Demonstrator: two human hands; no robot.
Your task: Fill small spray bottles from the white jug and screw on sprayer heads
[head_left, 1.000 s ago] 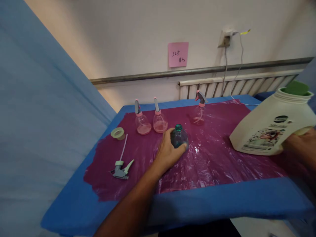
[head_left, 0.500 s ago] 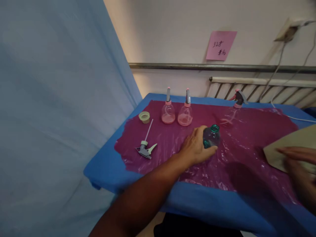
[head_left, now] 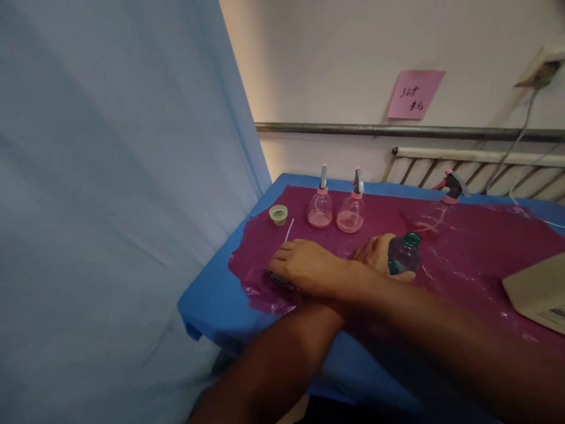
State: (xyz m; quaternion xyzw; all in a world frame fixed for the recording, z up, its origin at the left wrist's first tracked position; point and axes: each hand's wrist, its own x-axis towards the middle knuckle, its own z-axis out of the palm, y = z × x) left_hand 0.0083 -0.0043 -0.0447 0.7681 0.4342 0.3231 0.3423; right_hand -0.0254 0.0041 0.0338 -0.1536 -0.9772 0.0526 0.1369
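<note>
My left hand [head_left: 377,253] is wrapped round an open clear bottle [head_left: 405,254] with a green neck, held upright at the middle of the table. Crossed over my left arm, my right hand [head_left: 298,264] covers a grey spray head [head_left: 281,281], its fingers closed over it. The thin tube [head_left: 289,230] of the spray head sticks out beyond the fingers. Behind that hand stands a small pale-green cup [head_left: 278,215]. Two spray bottles with pink liquid, one on the left [head_left: 320,210] and one on the right [head_left: 351,214], stand upright at the back.
Another spray bottle [head_left: 450,197] stands at the back right. A beige container [head_left: 536,291] lies at the right edge. Purple plastic [head_left: 477,235] covers the blue-draped table [head_left: 212,300]. A blue curtain [head_left: 132,176] hangs at the left; a metal rail [head_left: 375,129] runs along the wall.
My right hand has moved left from the beige container, across my left arm, onto the spray head. The view has shifted, so things sit farther right. My left hand still holds the bottle.
</note>
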